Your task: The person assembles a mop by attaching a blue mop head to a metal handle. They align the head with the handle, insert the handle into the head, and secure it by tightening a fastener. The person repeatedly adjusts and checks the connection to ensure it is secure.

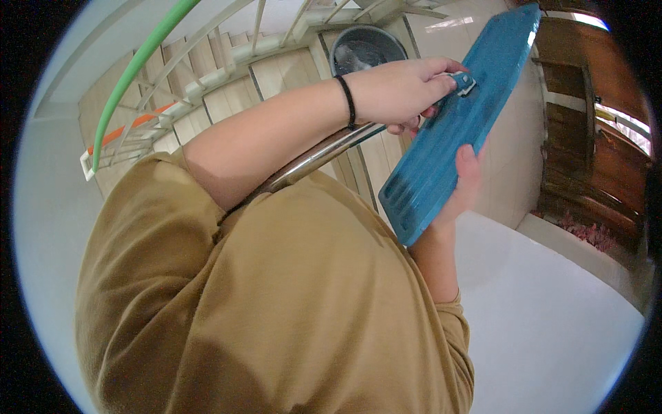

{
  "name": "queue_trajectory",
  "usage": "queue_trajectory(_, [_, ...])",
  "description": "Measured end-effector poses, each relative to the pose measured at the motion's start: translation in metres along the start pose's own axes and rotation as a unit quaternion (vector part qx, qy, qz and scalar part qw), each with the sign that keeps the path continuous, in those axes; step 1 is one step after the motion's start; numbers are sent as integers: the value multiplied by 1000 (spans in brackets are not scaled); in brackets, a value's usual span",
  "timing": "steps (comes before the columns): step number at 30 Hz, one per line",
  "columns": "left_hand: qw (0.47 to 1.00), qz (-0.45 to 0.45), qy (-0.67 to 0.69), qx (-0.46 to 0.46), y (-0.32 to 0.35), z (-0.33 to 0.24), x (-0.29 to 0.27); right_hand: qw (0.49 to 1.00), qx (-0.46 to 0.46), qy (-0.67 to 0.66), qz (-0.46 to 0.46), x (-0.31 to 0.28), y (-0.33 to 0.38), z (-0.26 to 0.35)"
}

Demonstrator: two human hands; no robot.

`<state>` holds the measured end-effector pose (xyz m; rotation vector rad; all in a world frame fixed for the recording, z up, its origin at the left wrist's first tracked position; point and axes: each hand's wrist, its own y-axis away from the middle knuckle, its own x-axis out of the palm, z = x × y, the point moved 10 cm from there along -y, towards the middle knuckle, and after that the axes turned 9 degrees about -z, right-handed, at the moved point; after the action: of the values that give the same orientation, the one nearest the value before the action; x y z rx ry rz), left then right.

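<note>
Pale tiled floor (283, 72) with round grey bucket (369, 52); held up and tilted, one long, flat blue mop head (441, 148), plastic-looking, grooved at its lower end, left hand (403, 90) pinching its joint (465, 84), right hand (460, 190) clasping its edge; shiny tubular pole (303, 162).

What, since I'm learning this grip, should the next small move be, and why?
I'd probably tilt the long, flat blue mop plate slightly at its small blue hinge, using the left hand while the right hand steadies the edge. The left hand is already at the hinge and the right thumb lies along the plate's edge, so both seem well placed.
</note>
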<state>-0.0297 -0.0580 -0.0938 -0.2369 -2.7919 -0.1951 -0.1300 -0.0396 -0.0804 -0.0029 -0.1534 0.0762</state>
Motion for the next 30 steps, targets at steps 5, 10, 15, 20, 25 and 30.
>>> queue_trajectory(5, [1000, -7, -9, 21, 2, -6, 6, 998, 57, -36, 14, 11, -4, 6])
queue_trajectory(10, [999, -17, -11, 36, 3, -12, 6, 990, 127, -56, 35, 7, -5, 8])
queue_trajectory(15, [996, 16, -43, 71, 0, -18, 4, 991, 128, -32, 37, 9, 1, 15])
queue_trajectory(20, [997, 32, -63, 32, 10, -40, 9, 992, 111, -44, 36, 2, -6, 5])
queue_trajectory(25, [997, -9, -72, 26, -1, -26, 5, 997, 42, 17, 58, 24, -5, 12])
queue_trajectory(30, [994, 11, -90, 54, 5, -35, 5, 998, 32, 35, 41, 25, -4, 13])
